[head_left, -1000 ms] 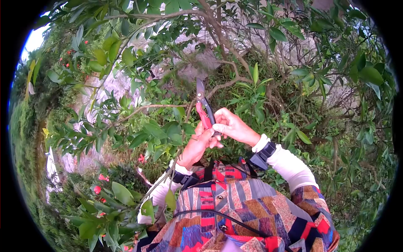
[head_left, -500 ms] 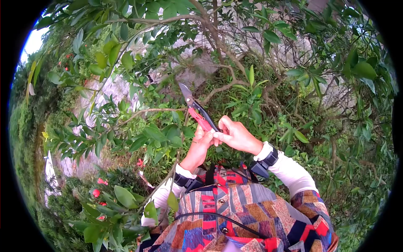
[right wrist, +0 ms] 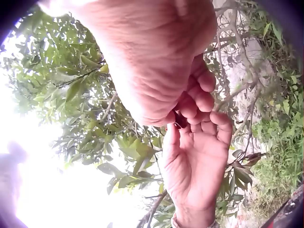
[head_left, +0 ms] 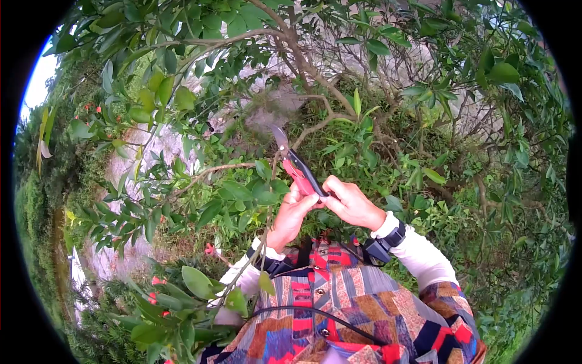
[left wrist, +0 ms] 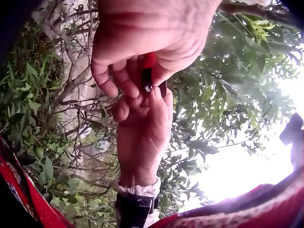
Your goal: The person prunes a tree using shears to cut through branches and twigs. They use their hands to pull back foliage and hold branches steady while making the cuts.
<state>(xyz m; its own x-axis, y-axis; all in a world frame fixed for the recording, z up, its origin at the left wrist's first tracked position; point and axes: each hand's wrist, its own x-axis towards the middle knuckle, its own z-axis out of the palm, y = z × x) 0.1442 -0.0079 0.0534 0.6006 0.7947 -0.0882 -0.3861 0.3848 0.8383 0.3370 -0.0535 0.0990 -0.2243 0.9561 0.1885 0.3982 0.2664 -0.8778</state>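
Pruning shears point(head_left: 301, 175) with one red and one black handle stand between both hands in the head view, their blade point(head_left: 280, 137) pointing up and slightly left, away from the body. My left hand point(head_left: 290, 219) grips the lower part of the red handle. At the handle ends, my right hand point(head_left: 353, 205) pinches with thumb and fingers. The left wrist view shows both thumbs meeting at the dark handle end point(left wrist: 148, 80); most of the shears are hidden behind the hands there. In the right wrist view, the left palm point(right wrist: 194, 166) faces the camera below the right hand.
A thin leafy branch point(head_left: 267, 221) runs upright just left of the left hand, and a side twig point(head_left: 221, 168) reaches toward the blade. Thicker forked boughs point(head_left: 309, 67) rise ahead. Dense foliage point(head_left: 503, 151) lies to the right; red flowers point(head_left: 159, 281) show at lower left.
The shears' blade first swings left, then sits a little farther right and lower. My right hand has slid from beside the black handle down to the handle ends. The background branches shift left.
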